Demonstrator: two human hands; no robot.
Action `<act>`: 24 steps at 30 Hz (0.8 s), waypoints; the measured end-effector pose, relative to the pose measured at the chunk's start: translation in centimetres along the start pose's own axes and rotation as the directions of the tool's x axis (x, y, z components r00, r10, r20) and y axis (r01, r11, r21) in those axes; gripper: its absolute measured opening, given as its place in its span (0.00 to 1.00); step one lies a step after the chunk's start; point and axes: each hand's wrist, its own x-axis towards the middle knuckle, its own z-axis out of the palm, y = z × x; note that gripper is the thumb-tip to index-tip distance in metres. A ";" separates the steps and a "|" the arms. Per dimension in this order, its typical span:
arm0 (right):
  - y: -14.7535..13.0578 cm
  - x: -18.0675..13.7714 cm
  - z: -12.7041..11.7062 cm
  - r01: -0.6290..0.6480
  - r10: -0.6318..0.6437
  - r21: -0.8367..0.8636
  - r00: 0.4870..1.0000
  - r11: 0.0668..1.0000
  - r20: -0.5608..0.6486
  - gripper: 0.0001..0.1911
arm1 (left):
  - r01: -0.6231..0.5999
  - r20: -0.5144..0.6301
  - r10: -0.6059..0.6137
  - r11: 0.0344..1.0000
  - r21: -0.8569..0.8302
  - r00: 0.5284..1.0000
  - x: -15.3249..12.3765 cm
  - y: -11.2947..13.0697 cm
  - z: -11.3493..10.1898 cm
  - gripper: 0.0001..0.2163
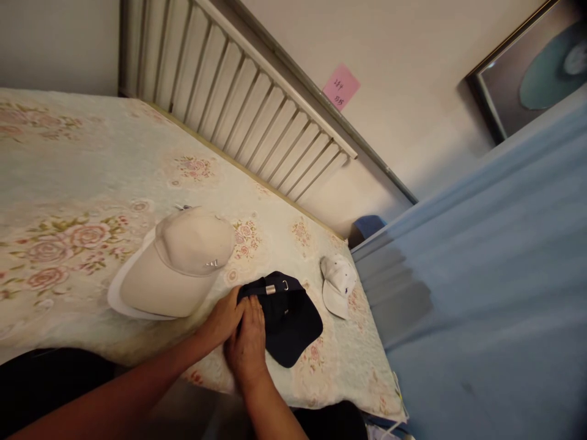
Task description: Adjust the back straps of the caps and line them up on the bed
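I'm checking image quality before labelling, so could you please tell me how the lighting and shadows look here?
In the head view: warm, dim light; the black cap so dark that its inner folds hardly show; a shadow-like dark patch on the blue curtain; a small glint near the corner of the framed picture.
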 end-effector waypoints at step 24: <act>-0.7 1.5 -4.7 -0.284 0.281 0.515 0.956 0.809 0.086 0.20 | 0.088 0.096 -0.048 0.877 -0.472 0.994 0.0 0.3 0.1 0.33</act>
